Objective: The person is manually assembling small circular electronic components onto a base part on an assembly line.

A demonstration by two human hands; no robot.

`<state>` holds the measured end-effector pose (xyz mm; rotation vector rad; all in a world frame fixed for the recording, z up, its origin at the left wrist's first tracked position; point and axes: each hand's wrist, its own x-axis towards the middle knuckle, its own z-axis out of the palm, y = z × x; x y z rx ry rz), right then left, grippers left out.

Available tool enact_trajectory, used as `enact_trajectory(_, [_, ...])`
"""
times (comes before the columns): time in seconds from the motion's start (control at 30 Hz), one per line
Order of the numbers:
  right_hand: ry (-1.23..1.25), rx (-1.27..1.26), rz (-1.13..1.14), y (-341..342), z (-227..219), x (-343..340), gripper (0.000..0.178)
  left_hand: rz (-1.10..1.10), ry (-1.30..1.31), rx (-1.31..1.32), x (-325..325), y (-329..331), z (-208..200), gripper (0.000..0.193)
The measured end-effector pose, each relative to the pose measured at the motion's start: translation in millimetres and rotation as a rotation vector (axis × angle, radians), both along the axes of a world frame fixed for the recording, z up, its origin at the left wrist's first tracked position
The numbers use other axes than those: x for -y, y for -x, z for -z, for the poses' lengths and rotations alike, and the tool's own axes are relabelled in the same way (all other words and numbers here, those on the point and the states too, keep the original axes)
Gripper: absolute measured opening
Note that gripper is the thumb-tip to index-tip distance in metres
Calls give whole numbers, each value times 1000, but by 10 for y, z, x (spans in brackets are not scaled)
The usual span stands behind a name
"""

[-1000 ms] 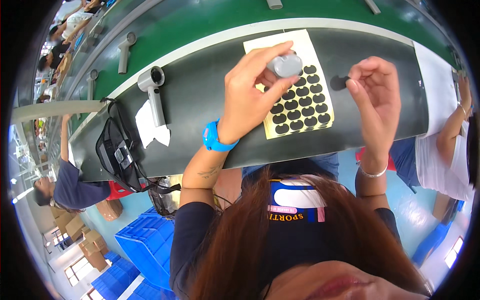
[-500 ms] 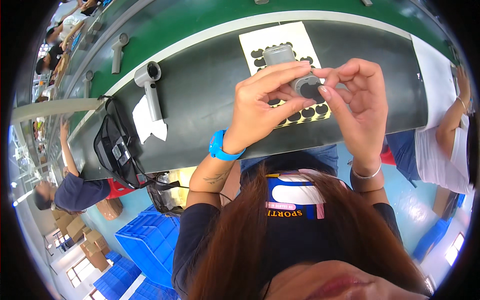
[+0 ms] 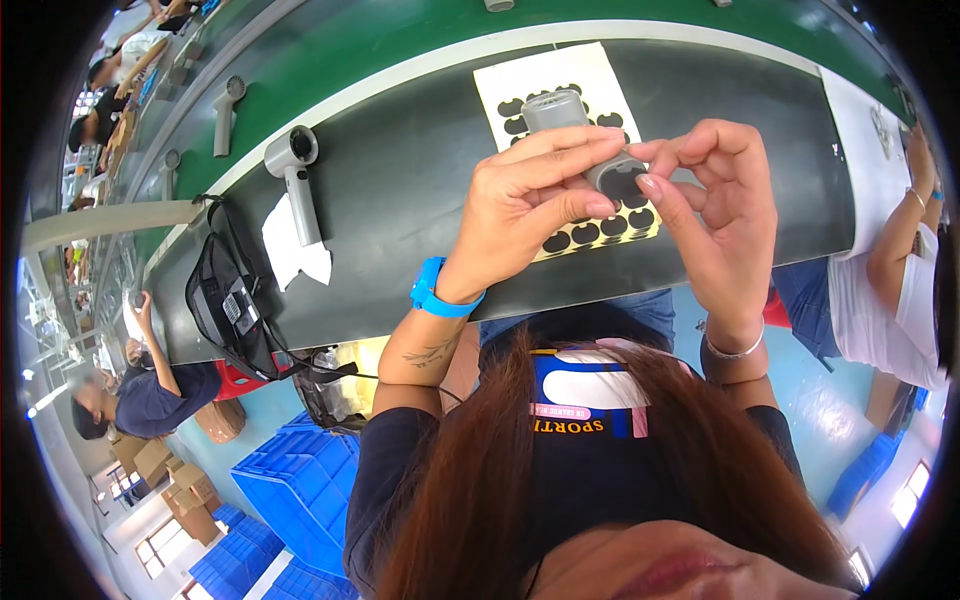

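My left hand [image 3: 525,195] is wrapped round a grey hair dryer [image 3: 556,110], whose far part shows beyond my fingers. A round black sticker [image 3: 622,180] covers most of the near end of the dryer. The thumb and forefinger of my right hand [image 3: 715,195] are pinched at the right edge of this sticker. Beneath both hands lies a pale yellow sheet [image 3: 515,82] with rows of notched black stickers, partly hidden by the hands and dryer.
On the dark work surface [image 3: 400,170], another grey hair dryer [image 3: 302,200] lies on white paper [image 3: 285,245]. A black bag [image 3: 230,300] sits at the left edge. More dryers lie on a green belt [image 3: 400,45] beyond. Blue crates [image 3: 300,480] stand on the floor; people sit at both sides.
The black sticker now lies flatter over the dryer's end, covering more of it. My left hand and the dryer have shifted slightly. At far left, a co-worker's arm has moved.
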<state>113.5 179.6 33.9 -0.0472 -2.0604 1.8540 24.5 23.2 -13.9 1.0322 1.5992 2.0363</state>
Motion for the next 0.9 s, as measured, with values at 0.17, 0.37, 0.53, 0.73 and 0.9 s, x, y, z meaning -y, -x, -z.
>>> enact_trajectory(0.17, [-16, 6, -3, 1, 10, -23, 30, 1, -6, 22, -4, 1, 17, 37])
enact_trajectory(0.37, [-36, 14, -4, -3, 0, -31, 30, 3, 0, 47, -8, -5, 7, 36])
enact_trajectory(0.53, [-36, 18, -6, 0, -10, -36, 30, 5, 11, 59, -8, -7, -13, 35])
enact_trajectory(0.73, [-41, 24, -3, 9, -5, -45, 30, 3, 10, 64, -15, 3, 2, 34])
enact_trajectory(0.9, [-45, 31, 0, 11, -10, -49, 29, 3, 30, 25, -17, 15, 3, 33])
